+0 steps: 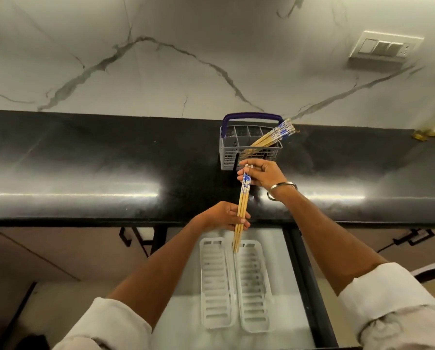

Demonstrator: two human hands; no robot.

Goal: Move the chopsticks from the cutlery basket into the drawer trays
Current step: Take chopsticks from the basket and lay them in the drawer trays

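Bamboo chopsticks (317, 207) with blue-and-white patterned tops are held as a small bundle by both hands, in front of the grey cutlery basket (249, 154), which is taken as the landmark. This basket, fitted with a dark blue handle (249, 116), is set on the glossy black countertop (85, 173), close to the veined white marble wall (160, 59) behind it. A second group of chopsticks, the basket chopsticks (272, 136), is left inside the basket, leaned towards its right side with the patterned ends projected beyond the rim.

Just in front of the basket, the right hand (264, 176) is closed around the patterned top end of the held bundle; a metal bangle (280, 190) is worn on that wrist. Further in front of the basket and lower, at the countertop's near edge, the left hand (224, 215) is wrapped around the plain lower part of the same bundle. The bundle is held nearly upright, slightly tilted, with its tips pointed down over the open drawer (269, 238).

Below and in front of the basket, two white slotted drawer trays (254, 286) are laid side by side in the drawer; the tips are seen over the gap between them, though contact cannot be told. Rolled pale sleeves (383, 299) are seen on both forearms. Far right of the basket, a switch plate (385, 48) is mounted on the wall
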